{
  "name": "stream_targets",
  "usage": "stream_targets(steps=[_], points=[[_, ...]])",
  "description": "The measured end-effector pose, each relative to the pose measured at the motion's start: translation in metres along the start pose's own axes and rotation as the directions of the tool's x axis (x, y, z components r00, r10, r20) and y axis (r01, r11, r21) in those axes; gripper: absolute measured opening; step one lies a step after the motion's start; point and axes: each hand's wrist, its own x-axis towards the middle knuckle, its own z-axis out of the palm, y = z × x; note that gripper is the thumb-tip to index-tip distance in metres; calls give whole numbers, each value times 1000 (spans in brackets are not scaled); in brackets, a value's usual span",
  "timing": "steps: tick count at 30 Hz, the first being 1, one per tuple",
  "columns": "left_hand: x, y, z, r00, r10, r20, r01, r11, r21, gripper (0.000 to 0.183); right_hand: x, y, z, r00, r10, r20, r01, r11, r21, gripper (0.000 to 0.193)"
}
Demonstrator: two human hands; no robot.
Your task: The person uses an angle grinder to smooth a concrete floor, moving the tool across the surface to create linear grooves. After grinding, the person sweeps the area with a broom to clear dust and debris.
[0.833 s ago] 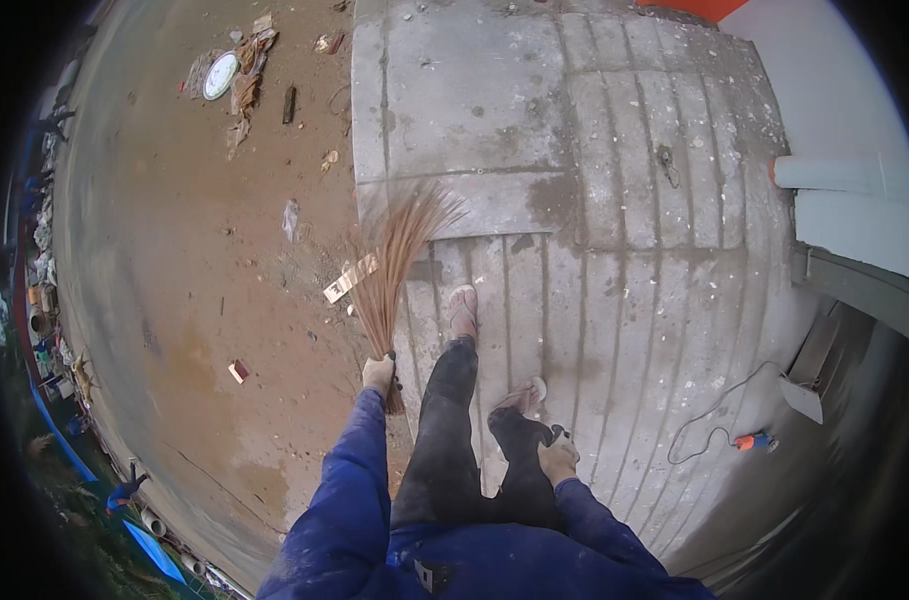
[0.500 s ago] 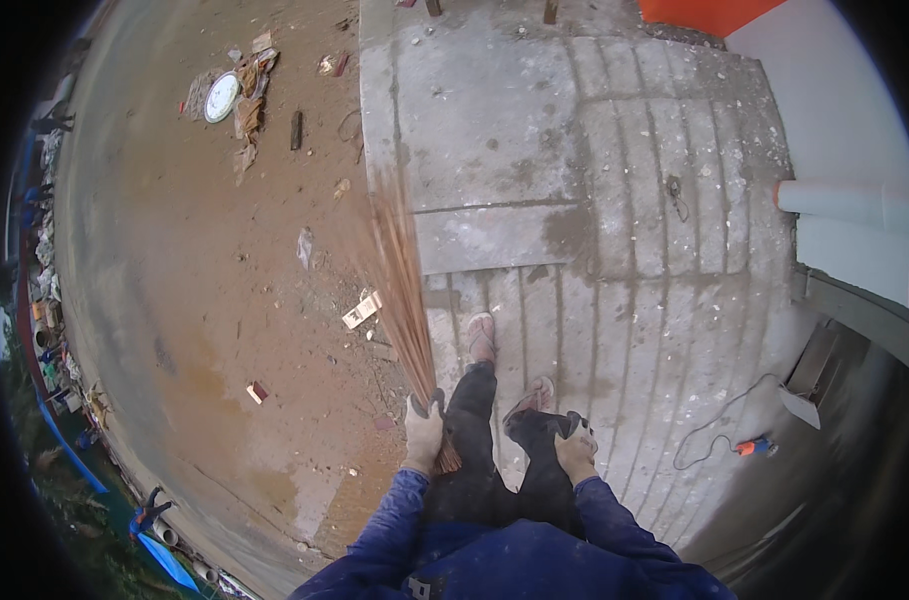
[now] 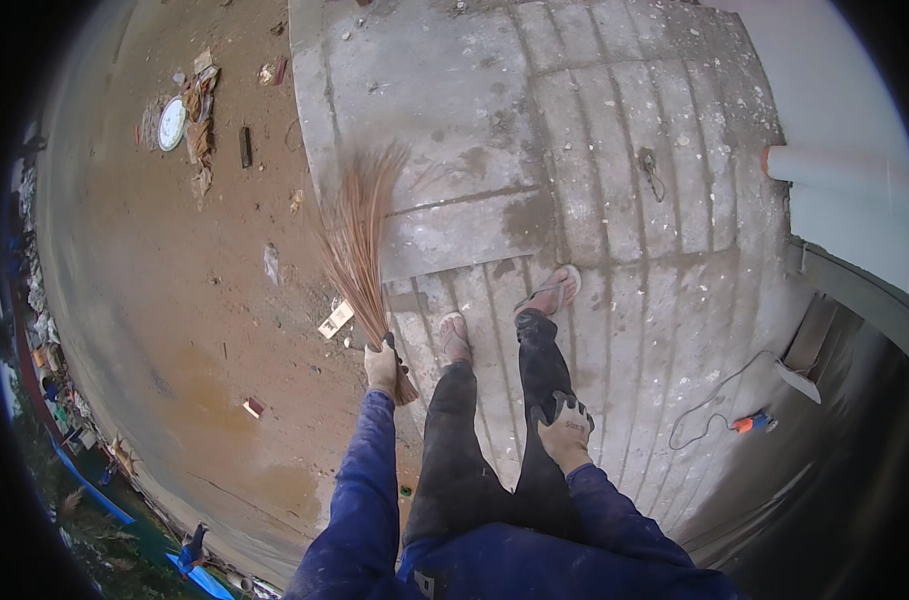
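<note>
My left hand (image 3: 381, 368), in a pale glove with dark finger coating, is closed around the bound end of a long stick broom (image 3: 359, 250). The broom's brown bristles fan out ahead, their tips blurred over the edge between bare dirt and concrete slab (image 3: 454, 240). My right hand (image 3: 564, 432), gloved the same way, rests near my right thigh, its thumb apart from the partly bent fingers. Nothing shows in it. Below are my feet in flip-flops, the right one (image 3: 559, 288) ahead of the left (image 3: 455, 335).
Beside the broom lies a small pale piece (image 3: 336, 319) on the dirt. Farther left are a white round lid-like object (image 3: 172, 124) and crumpled litter (image 3: 202, 120). To the right sit an orange-and-blue tool (image 3: 752, 423) with a cord, a pale pipe (image 3: 839, 175) and a wall.
The broom and my left hand have moved left and forward, with bristles spread wider. My right foot has stepped forward past the left. The view has shifted right over the ground.
</note>
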Motion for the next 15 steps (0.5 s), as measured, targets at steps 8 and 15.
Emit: stream_targets(steps=[8, 15], points=[[-142, 13, 33, 808, 264, 526, -572, 564, 595, 67, 23, 3, -31, 996, -21, 90, 25, 999, -46, 65], [-27, 96, 96, 882, 320, 347, -468, 685, 558, 40, 23, 16, -19, 993, -22, 115, 25, 999, -27, 63]])
